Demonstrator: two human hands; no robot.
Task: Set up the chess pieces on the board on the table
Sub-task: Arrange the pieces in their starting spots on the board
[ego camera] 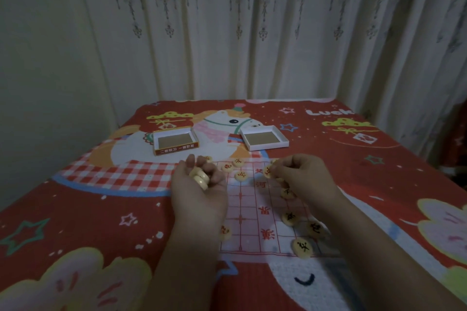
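- From the head camera, I count two hands: my left hand (199,185) lies palm up with the fingers curled round a small stack of cream discs (200,178); I make out about three, though the exact number is hard to tell.
- My right hand (302,179) is palm down, its fingertips pinching one disc with a red mark (267,171) just above the board.
- One board (249,212), a thin pale sheet with red grid lines and red characters, lies flat on the cloth between and partly under my two hands.
- Loose discs on or at the edge of the board: I count about nine.
- Three sit near the far edge, between my hands (238,168), and one peeks out behind my left fingers (208,158).
- One with a red mark (224,231) lies at the left edge, just beside my left wrist.
- Four with black marks lie along the right side, under and beside my right forearm, the nearest one (303,247) at the board's near corner.
- Two open shallow box halves lie beyond the board, well apart from my hands: an orange-edged one (176,142) on the left, a white one (264,139) on the right.
- One red cartoon cloth (75,209) covers the table.
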